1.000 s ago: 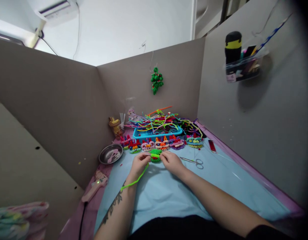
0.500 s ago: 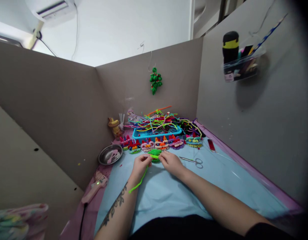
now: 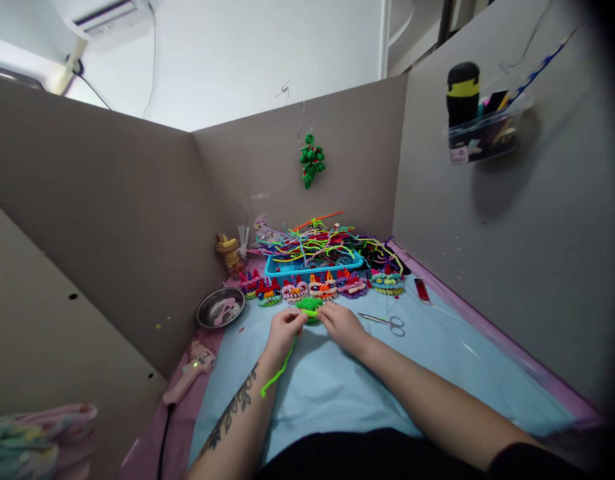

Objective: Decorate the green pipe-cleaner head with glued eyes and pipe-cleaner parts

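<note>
A bright lime-green pipe cleaner [image 3: 280, 375] runs between my two hands, its loose tail hanging down over my left wrist. My left hand [image 3: 286, 328] pinches it from the left, fingers pressed together. From the other side my right hand [image 3: 341, 324] grips the same stem close to its end, fingertips almost meeting those of the left. Just behind the fingertips sits a darker green fuzzy piece [image 3: 309, 304], partly covered by them; I cannot tell whether the stem is joined to it.
Colourful fuzzy animal-like heads [image 3: 323, 287] line up before a blue tray [image 3: 314, 271] heaped with pipe cleaners. Scissors [image 3: 383, 323] lie right of my hands. At left are a metal bowl [image 3: 220, 308] and a pink glue gun [image 3: 188, 379]. Grey panels [image 3: 297, 120] enclose the table.
My left hand has shifted slightly right, closer to the right hand. The pipe cleaner's hanging tail has swung a little right and down.
</note>
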### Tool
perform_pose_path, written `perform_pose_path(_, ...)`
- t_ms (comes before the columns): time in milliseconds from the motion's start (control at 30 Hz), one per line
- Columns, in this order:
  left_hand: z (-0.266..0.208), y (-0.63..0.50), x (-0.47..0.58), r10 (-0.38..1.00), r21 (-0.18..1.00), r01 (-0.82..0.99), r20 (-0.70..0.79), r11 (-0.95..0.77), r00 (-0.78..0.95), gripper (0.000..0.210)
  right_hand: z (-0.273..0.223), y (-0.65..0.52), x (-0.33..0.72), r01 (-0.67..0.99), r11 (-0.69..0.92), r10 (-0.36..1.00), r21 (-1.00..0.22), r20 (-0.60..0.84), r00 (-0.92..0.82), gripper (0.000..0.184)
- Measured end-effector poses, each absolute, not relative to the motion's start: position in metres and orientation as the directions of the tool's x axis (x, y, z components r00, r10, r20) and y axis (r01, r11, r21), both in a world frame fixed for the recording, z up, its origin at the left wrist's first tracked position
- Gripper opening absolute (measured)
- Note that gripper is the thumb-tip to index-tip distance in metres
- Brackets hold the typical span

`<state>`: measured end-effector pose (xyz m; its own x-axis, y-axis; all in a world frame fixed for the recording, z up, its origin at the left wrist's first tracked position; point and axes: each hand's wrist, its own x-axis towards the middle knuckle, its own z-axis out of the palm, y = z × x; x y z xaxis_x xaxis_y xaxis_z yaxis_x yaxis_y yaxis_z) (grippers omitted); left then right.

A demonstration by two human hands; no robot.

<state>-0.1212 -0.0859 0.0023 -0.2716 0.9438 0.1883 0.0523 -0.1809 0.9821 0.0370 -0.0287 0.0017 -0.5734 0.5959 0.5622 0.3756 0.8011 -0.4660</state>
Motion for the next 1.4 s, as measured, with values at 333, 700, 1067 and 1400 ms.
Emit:
perform_pose_path(333, 0.006, -0.088, -0.115, 0.942, 0.983, 0.042, 0.183, -0.178, -0.282, 0.024, -0.002, -0.028, 0.035, 0.346, 0.802, 0.593, -0.487, 0.573, -0.566, 0.017)
perform_pose_path(700, -0.011, -0.079, -0.119, 0.939, 0.982, -0.086, 0.134, -0.169, -0.316, 0.024, -0.001, -0.032, 0.030, 0.295, 0.770, 0.633, -0.566, 0.620, -0.464, 0.012)
perform_pose_path(1067, 0.001, -0.085, -0.119, 0.950, 0.981, -0.086, 0.146, -0.175, -0.275, 0.029, -0.002, -0.026, 0.031, 0.306, 0.730, 0.679, -0.611, 0.600, -0.422, 0.009)
perform_pose_path(1400, -0.003, -0.083, -0.118, 0.937, 0.981, -0.110, 0.114, -0.158, -0.331, 0.031, -0.002, -0.028, 0.031, 0.373, 0.739, 0.674, -0.561, 0.606, -0.423, 0.008)
